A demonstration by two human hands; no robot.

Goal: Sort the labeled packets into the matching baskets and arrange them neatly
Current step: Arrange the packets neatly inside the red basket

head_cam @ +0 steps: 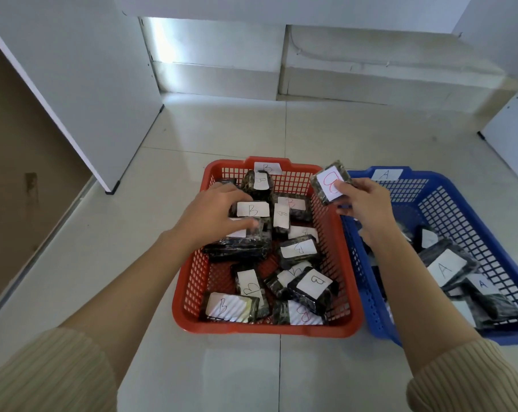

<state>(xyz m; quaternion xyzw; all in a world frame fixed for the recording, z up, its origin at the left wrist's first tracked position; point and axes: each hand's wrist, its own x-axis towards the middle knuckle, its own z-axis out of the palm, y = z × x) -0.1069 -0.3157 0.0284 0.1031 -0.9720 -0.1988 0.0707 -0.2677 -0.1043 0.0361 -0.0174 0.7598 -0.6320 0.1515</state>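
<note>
A red basket (345,295) tagged B sits on the floor and holds several dark packets with white B labels. To its right stands a blue basket (448,203) tagged A, with a few dark A packets (446,267) inside. My left hand (214,214) reaches into the red basket's far left part and grips a stack of B packets (246,233) there. My right hand (363,205) hovers over the gap between the two baskets, holding up a packet with a red B label (330,185).
Pale floor tiles surround the baskets. A white cabinet panel (82,84) stands at the left, a low white step (341,69) runs along the back, and another white panel (510,126) stands at the far right.
</note>
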